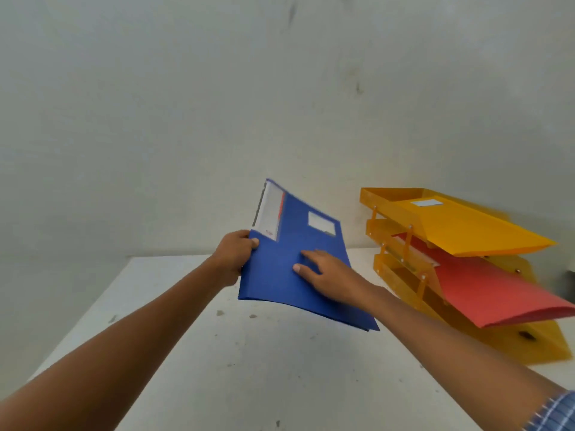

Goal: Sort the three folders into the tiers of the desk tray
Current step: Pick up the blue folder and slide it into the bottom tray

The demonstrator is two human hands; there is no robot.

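A blue folder (292, 253) with a white label is held tilted above the table, white papers showing at its top left corner. My left hand (233, 259) grips its left edge. My right hand (323, 272) lies flat on its cover with fingers spread. To the right stands an orange see-through desk tray (389, 275) with three tiers. A yellow folder (466, 228) lies in the top tier. A red folder (491, 290) sticks out of the middle tier. The bottom tier looks bare where it shows.
A white table (249, 368) with small dark specks carries the tray at its right side. A pale wall (217, 104) rises right behind the table. A dark object (571, 275) shows at the right frame edge.
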